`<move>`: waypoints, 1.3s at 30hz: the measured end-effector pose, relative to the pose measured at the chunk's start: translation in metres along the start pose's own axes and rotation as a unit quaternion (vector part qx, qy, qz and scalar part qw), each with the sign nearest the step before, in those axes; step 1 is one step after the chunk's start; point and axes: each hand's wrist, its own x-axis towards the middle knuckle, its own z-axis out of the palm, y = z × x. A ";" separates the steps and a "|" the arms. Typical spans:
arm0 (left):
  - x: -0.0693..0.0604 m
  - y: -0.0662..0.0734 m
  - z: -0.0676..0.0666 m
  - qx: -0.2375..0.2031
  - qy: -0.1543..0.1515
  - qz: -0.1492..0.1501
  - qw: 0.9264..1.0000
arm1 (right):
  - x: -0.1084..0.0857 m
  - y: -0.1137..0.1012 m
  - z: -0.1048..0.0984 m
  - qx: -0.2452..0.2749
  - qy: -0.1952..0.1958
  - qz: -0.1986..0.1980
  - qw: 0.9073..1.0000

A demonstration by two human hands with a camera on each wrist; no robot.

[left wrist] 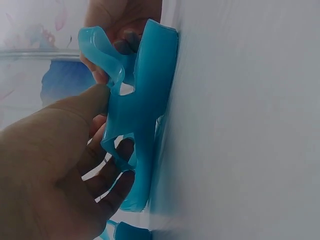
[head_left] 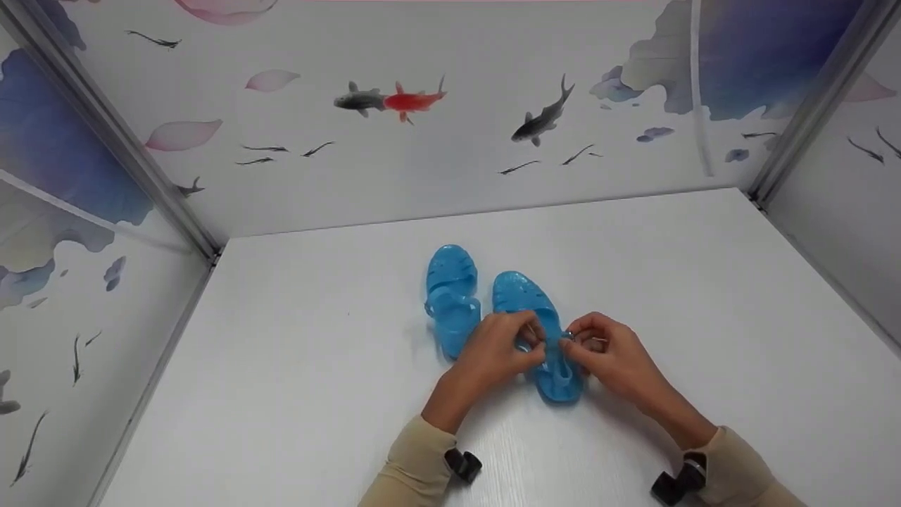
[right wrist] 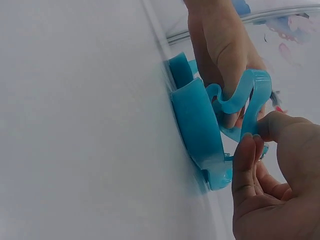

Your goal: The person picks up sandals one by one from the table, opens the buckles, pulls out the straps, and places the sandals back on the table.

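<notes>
In the head view, the gripped sandal (head_left: 522, 289), blue and see-through, lies on the white tabletop (head_left: 281, 408) at about 4 o'clock from the centre, its toe pointing to 11 o'clock. The other sandal (head_left: 452, 271) lies just beside it at 10 o'clock, toe towards 12. The left hand (head_left: 501, 343) grips the first sandal from 9 o'clock, hiding part of its middle and overlapping the other's heel; the right hand (head_left: 614, 358) pinches a strap (head_left: 555, 350) from 3 o'clock, where a small shiny bit (head_left: 570, 336) is too tiny to make out. Tan sleeves (head_left: 415, 458), with black devices (head_left: 463, 466) at the wrists, are cut off around 6 and 5 o'clock. A back panel (head_left: 450, 169) printed with fish closes off 12 o'clock, and metal posts (head_left: 134, 134) rise at 10 and 2. In the left wrist view, the tabletop fills the 3 o'clock side; the left hand, from 8 o'clock, has its thumb on the sandal's edge and its fingers at the side openings. The right hand, behind the straps at 11 o'clock, is dim and cut off, as is a blue piece (left wrist: 131, 232) near 6. In the right wrist view, the right hand, from 4 o'clock, squeezes the strap between thumb and fingers, while the left hand, from 1 o'clock, has fingertips partly hidden behind the looping straps.
</notes>
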 end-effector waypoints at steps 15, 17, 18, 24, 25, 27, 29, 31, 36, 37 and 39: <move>0.000 0.004 0.002 -0.009 0.046 0.054 0.997 | 0.001 -0.001 -0.008 0.007 0.007 0.009 1.000; 0.000 0.005 0.001 -0.016 0.053 0.061 0.997 | 0.001 -0.001 -0.008 0.011 0.003 0.005 1.000; 0.000 0.006 0.000 -0.019 0.056 0.061 0.996 | 0.001 -0.002 -0.009 0.012 0.001 0.002 1.000; -0.003 0.011 -0.007 -0.007 0.057 0.020 0.998 | 0.001 -0.003 -0.009 -0.024 -0.006 -0.016 1.000; -0.004 0.013 -0.008 -0.002 0.056 0.009 0.998 | 0.001 -0.003 -0.009 -0.030 -0.008 -0.017 0.999; -0.006 0.015 -0.012 0.003 0.048 -0.014 0.999 | 0.002 -0.002 -0.010 -0.034 -0.016 -0.016 0.999; -0.008 0.017 -0.015 0.003 0.036 -0.040 0.999 | 0.002 -0.001 -0.011 -0.042 -0.026 -0.011 0.999; -0.010 0.020 -0.018 0.003 0.018 -0.074 0.997 | 0.003 -0.001 -0.013 -0.052 -0.037 -0.003 0.998; -0.016 0.024 -0.023 -0.017 -0.049 -0.150 0.987 | 0.004 0.001 -0.014 -0.083 -0.064 0.019 0.994; -0.017 0.024 -0.023 -0.022 -0.060 -0.157 0.986 | 0.004 0.001 -0.013 -0.086 -0.068 0.023 0.994; -0.019 0.025 -0.023 -0.035 -0.074 -0.158 0.984 | 0.003 0.001 -0.013 -0.087 -0.071 0.029 0.993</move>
